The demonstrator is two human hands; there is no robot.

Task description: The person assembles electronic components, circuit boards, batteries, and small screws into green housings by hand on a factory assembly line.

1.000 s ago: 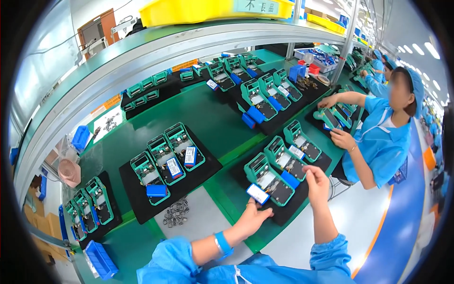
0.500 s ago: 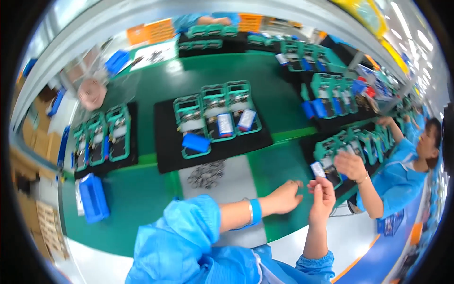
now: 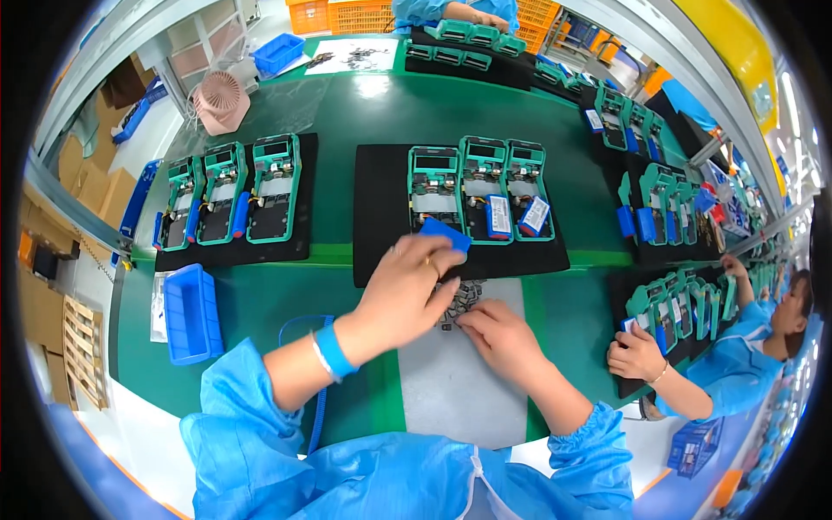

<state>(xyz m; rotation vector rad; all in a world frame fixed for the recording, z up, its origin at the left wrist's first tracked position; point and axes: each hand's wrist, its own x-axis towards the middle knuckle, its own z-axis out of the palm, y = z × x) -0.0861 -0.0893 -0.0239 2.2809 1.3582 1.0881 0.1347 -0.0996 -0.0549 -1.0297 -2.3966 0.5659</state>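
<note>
My left hand (image 3: 400, 290) reaches over the front edge of the black mat (image 3: 381, 199). Its fingertips meet the lower edge of a blue battery pack (image 3: 446, 234), and the thumb stands apart. That pack lies tilted at the near end of the leftmost of three green device housings (image 3: 435, 178) in the middle. Two more packs, blue with white labels (image 3: 498, 215), rest in the other two housings. My right hand (image 3: 507, 341) has thumb and forefinger together at the edge of a pile of small metal parts (image 3: 468, 295). Whatever they pinch is hidden.
Three more housings (image 3: 221, 195) lie on a mat at the left, near a blue bin (image 3: 192, 314) and pink fan (image 3: 222, 100). Beneath the pile is a grey sheet (image 3: 464, 390). To the right, a co-worker's hand (image 3: 637, 355) rests by further housings (image 3: 672, 303).
The view has shifted. Both my hands have moved from the right to the middle, the left to the blue battery pack and the right to the metal parts. The co-worker's hand has lowered.
</note>
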